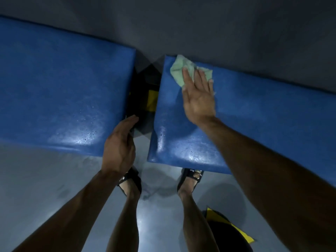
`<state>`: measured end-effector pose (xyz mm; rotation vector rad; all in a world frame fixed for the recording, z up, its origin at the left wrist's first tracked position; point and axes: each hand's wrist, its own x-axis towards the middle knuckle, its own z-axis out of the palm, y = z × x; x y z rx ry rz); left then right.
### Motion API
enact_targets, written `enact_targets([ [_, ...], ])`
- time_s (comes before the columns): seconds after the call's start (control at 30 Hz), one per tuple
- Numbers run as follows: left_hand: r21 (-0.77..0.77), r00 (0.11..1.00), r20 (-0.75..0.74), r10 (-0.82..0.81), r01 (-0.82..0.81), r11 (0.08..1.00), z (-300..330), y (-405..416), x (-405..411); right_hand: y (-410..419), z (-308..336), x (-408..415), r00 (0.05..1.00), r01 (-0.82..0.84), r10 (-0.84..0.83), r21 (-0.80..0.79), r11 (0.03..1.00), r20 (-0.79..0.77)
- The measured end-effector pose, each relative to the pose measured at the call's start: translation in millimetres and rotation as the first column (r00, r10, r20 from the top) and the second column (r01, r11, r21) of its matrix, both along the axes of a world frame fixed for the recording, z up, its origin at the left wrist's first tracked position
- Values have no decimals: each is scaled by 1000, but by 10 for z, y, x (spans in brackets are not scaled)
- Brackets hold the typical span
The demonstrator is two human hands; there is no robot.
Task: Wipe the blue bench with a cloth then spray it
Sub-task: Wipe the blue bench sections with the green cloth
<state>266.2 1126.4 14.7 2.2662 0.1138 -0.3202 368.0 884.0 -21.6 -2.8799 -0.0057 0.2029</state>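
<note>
- Left hand (119,148) hangs loosely open and empty at the front edge of the left bench (63,91), by the gap.
- Right hand (198,95) lies flat, fingers spread, pressing the cloth (179,70) at the right bench's (254,110) far left corner.
- Risk: a stroke past that corner could drop the cloth into the gap.
</note>
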Motion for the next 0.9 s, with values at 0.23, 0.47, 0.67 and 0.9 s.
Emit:
enact_targets([
  [0.23,-1,1000,-7,-15,15,1000,43,270,-40,345,96,-1384,645,-763,764,41,645,-18],
  [0.47,-26,1000,8,-8,8,1000,97,591,35,364,-17,196,876,-480,478,-199,855,-61],
  [0.67,-43,998,2,-60,60,997,90,923,5,817,-58,-652,857,-514,514,-161,843,-42],
  [0.9,-61,997,6,-71,71,996,174,954,-55,781,-42,-1266,504,-856,846,26,516,-172],
])
